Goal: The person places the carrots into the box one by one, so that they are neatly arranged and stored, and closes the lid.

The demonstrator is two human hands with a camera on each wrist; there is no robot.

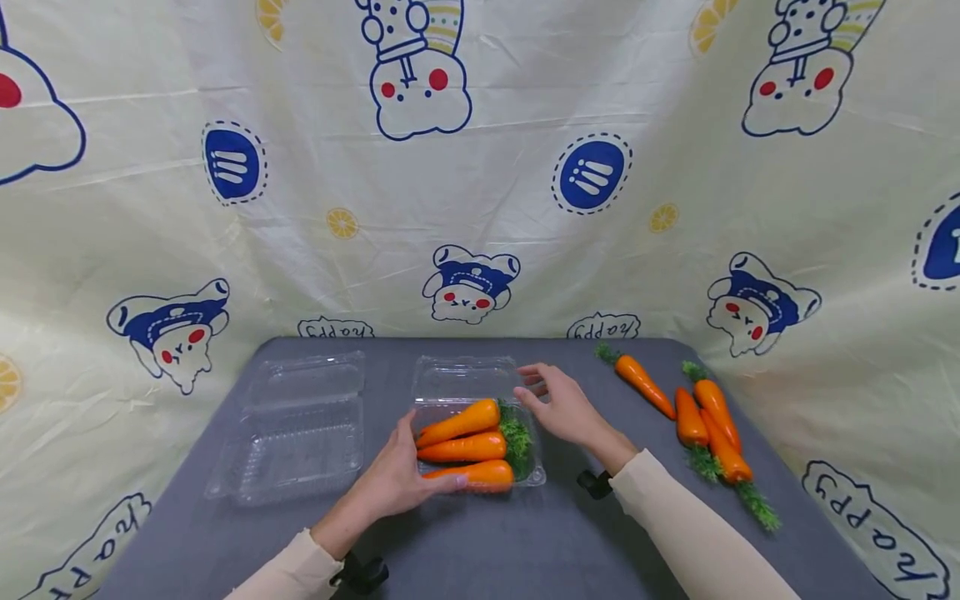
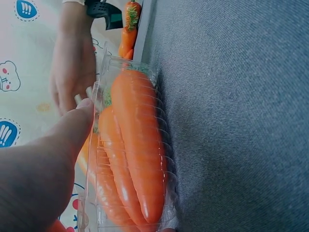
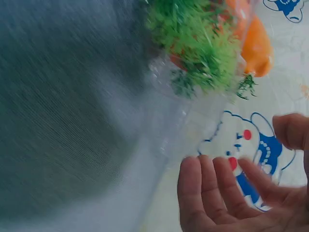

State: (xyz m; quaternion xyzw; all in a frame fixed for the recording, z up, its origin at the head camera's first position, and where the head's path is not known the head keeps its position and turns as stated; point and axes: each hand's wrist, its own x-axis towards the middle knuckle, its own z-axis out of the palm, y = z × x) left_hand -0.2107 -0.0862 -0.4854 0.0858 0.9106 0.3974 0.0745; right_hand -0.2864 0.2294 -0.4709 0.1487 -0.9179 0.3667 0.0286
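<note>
i have the left hand [image 1: 399,473] gripping the clear box [image 1: 537,475] at its near left corner, likely to steady it; the right hand [image 1: 564,408], fingers parted, holds nothing beside the folded-back lid [image 1: 465,379]. between them, three carrots [image 1: 461,448] lie in the box, green tops [image 1: 517,437] rightward, probably to fit. loose carrots [image 1: 643,385] lie right on the table [image 1: 480,550].
</note>
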